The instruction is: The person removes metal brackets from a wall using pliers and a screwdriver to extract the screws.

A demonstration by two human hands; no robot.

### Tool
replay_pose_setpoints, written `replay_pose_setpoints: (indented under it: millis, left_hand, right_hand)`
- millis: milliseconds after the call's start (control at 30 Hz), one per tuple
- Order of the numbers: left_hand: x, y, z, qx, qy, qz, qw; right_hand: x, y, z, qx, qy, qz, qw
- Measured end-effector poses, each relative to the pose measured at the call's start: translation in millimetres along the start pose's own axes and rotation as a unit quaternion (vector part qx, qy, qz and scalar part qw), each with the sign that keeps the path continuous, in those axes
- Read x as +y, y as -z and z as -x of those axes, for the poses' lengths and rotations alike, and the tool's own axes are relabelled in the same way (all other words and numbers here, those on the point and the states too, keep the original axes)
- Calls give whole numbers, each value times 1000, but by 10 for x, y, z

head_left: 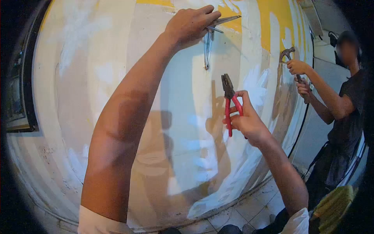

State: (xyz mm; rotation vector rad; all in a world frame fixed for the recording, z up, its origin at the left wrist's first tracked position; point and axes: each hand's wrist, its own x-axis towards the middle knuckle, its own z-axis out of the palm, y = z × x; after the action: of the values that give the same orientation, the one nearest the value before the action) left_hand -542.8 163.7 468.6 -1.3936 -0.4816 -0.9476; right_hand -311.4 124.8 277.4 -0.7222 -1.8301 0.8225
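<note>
My left hand is stretched up to the wall, its fingers closed round a grey metal bracket. One narrow arm of the bracket sticks out to the right, and another part hangs down along the wall to a small fixing point. Below and to the right, my right hand grips combination pliers by their red handles. The dark jaws point up, a little short of the bracket's lower end, and nothing shows between them. My left fingers partly hide the bracket's upper part.
The wall is patchily painted white, cream and yellow. On the right a person in dark clothes holds a claw hammer with both hands near the wall. A dark-framed window is at far left. Tiled floor lies below.
</note>
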Motion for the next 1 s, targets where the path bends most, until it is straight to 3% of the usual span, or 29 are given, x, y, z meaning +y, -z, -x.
replay_pose_setpoints:
  millis: [200,300,367,467,567,700,900,1000]
  left_hand:
    - [-28,78,4,12,-13,39,999]
    - [-85,15,-6,25,-19,28,999]
    - [-145,-42,11,46,-36,33,998]
    - [-131,0,-1,-3,-20,12,1000]
    - [-75,249,-35,-22,-5,78,997]
    - [-85,228,-7,23,-29,92,995]
    - [-50,290,-10,-9,-3,74,997]
    - [-17,150,31,47,-17,34,998]
  right_hand:
    - [-291,67,-348,59,50,173,982]
    - [-554,100,-588,38,53,229,971]
    - [-835,62,-648,35,6,216,976]
    - [-1110,66,-735,24,-47,198,979]
    - [-1292,66,-699,18,-49,214,976]
    - [-1289,91,-716,16,-46,187,981]
    - [-1501,49,-737,-3,-63,223,973]
    - [-1565,107,-777,-10,-67,257,964]
